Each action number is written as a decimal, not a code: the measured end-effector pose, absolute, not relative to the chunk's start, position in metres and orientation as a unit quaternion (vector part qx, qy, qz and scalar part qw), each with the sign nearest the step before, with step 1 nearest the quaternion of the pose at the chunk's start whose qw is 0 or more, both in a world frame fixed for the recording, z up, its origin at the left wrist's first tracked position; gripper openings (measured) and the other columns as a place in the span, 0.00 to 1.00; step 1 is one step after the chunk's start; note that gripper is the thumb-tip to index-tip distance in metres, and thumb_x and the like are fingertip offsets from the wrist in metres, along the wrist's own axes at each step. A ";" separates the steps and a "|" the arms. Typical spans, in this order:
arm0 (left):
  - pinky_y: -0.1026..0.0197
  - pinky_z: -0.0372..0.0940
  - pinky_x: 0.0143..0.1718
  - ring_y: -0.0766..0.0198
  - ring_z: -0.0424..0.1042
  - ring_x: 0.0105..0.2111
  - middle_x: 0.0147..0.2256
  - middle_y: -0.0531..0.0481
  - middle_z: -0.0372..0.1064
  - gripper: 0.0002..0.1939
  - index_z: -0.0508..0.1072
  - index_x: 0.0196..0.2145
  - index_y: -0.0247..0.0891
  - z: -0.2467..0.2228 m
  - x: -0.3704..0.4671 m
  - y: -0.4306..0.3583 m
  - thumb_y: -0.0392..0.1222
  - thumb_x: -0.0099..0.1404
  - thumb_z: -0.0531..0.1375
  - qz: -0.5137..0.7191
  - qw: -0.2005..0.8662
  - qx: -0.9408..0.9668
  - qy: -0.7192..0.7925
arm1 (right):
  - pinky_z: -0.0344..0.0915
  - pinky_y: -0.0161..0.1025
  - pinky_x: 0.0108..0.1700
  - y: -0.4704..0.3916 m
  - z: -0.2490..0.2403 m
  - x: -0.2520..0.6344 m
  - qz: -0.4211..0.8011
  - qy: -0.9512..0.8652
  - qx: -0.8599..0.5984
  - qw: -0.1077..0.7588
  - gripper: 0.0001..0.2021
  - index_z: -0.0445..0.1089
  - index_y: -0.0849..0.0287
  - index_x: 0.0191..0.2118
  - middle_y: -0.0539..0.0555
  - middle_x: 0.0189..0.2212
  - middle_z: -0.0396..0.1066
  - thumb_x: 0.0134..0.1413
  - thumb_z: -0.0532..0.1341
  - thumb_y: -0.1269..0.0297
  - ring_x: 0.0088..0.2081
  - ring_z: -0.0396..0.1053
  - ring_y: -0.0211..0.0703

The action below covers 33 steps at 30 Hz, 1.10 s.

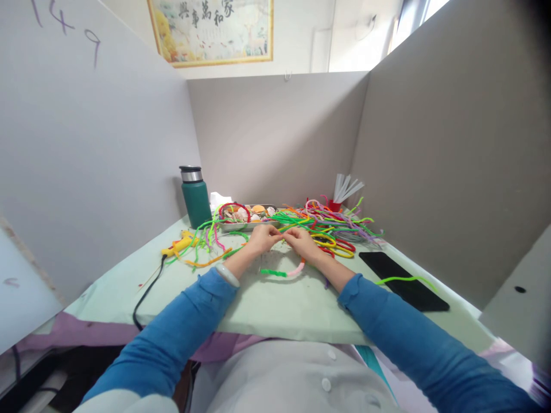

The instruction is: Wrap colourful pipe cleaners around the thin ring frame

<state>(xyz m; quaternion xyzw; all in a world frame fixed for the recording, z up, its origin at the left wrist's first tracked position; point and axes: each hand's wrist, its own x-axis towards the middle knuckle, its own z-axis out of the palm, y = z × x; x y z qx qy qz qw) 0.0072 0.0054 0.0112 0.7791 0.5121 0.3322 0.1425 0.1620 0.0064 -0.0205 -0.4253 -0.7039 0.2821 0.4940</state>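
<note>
My left hand (pixel 263 238) and my right hand (pixel 301 241) meet fingertip to fingertip above the middle of the table. Between their pinched fingers is a small reddish piece, apparently of fuzzy stem. A curved fuzzy stem strip (pixel 274 273), green then pink with an orange end, lies below the hands, its orange end close under my right hand. Whether that strip joins the pinched piece cannot be seen. Behind my right hand spreads a heap of colourful fuzzy stems (pixel 344 229).
A metal tray (pixel 228 226) of small pieces stands behind the hands. At left are a green bottle (pixel 196 201) and a yellow glue gun (pixel 176 246) with a black cord. A black slab (pixel 402 281) lies right. White sticks (pixel 344 188) stand in a red cup. Grey partitions surround the table.
</note>
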 end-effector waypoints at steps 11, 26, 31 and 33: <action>0.71 0.56 0.15 0.75 0.61 0.15 0.23 0.53 0.67 0.15 0.74 0.31 0.33 0.008 0.006 0.007 0.49 0.52 0.60 0.338 0.245 0.755 0.506 | 0.50 0.32 0.23 0.006 -0.020 0.162 0.272 -0.712 -0.422 0.492 0.10 0.65 0.61 0.27 0.46 0.18 0.59 0.45 0.55 0.59 0.20 0.53 0.32; 0.70 0.57 0.13 0.74 0.61 0.14 0.26 0.52 0.68 0.15 0.72 0.31 0.33 0.007 0.006 0.008 0.49 0.53 0.59 0.336 0.253 0.759 0.497 | 0.50 0.32 0.23 0.004 -0.019 0.162 0.285 -0.714 -0.405 0.495 0.10 0.63 0.61 0.26 0.45 0.17 0.58 0.46 0.55 0.59 0.20 0.52 0.32; 0.70 0.56 0.13 0.73 0.62 0.14 0.27 0.51 0.69 0.15 0.72 0.31 0.33 0.008 0.005 0.006 0.49 0.54 0.58 0.328 0.230 0.765 0.505 | 0.50 0.32 0.23 0.004 -0.020 0.162 0.280 -0.715 -0.406 0.495 0.10 0.64 0.61 0.26 0.46 0.18 0.58 0.46 0.55 0.59 0.20 0.52 0.32; 0.70 0.56 0.13 0.73 0.62 0.14 0.26 0.52 0.69 0.15 0.73 0.32 0.33 0.009 0.006 0.005 0.49 0.54 0.58 0.323 0.214 0.767 0.512 | 0.49 0.32 0.23 0.005 -0.020 0.161 0.282 -0.716 -0.407 0.493 0.10 0.63 0.61 0.26 0.46 0.18 0.58 0.46 0.55 0.59 0.20 0.52 0.32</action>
